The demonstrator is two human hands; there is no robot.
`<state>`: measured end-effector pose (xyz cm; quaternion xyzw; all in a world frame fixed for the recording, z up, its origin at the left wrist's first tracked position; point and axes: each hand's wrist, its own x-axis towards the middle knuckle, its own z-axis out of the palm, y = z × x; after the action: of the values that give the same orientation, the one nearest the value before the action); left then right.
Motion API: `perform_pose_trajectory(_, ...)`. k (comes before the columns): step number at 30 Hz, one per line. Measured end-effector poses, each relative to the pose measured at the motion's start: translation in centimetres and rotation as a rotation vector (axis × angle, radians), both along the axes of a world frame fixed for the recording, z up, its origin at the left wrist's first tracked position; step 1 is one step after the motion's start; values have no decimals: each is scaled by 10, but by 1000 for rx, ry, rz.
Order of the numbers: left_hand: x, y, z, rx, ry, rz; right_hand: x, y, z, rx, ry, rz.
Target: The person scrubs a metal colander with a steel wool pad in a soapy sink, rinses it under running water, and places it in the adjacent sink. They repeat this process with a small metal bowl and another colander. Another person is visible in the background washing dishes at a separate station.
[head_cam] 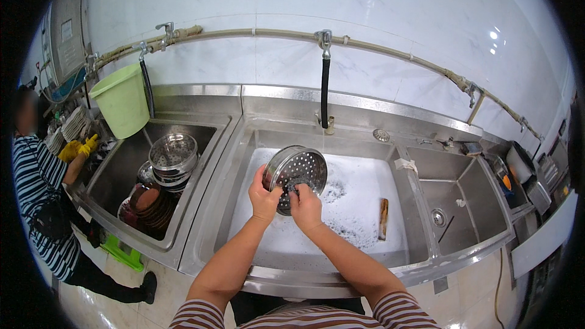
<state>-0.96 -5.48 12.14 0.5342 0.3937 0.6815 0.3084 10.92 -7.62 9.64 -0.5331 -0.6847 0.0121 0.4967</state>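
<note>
My left hand (pixel 265 196) grips the rim of a round, perforated stainless steel steamer basket (pixel 307 164), which is tilted above the soapy water (pixel 356 183). Pressed against the inside of the basket, my right hand (pixel 306 205) holds a dark scouring pad (pixel 296 184), probably steel wool. Foam covers much of the water in the large stainless steel sink (pixel 215 219) beneath both hands. A brown stick-like piece (pixel 383 219), perhaps wooden, lies in the foam to the right.
The left sink basin (pixel 107 192) holds perforated steel pans (pixel 173 151) and stacked brown bowls (pixel 153 210). A green bucket (pixel 122 103) stands behind it. At far left, a person (pixel 41 183) wears yellow gloves (pixel 82 147). A black hose (pixel 325 91) hangs over the middle sink; another basin (pixel 475 201) is right.
</note>
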Motion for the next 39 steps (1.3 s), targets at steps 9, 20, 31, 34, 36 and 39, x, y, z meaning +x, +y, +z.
perform_pose_trajectory(9, 1, 3, -8, 19, 48, 18, 0, 3, 4, 106, -24, 110)
perform_pose_trajectory(20, 4, -1, -7, 0, 86, -28, 2, 7, 24, 182, -308, 51)
perform_pose_trajectory(31, 12, -8, 4, 16, 94, 5, 31, 38, 29, -172, -375, -361)
perform_pose_trajectory(34, 6, -12, 11, -31, 186, 45, 22, 30, 21, -417, -236, -345)
perform_pose_trajectory(36, 4, -10, 10, 22, 194, 66, 11, 26, 16, -551, -145, -339)
perform_pose_trajectory(39, 1, -7, 10, 57, 143, 103, -2, 16, 26, -743, -144, -204)
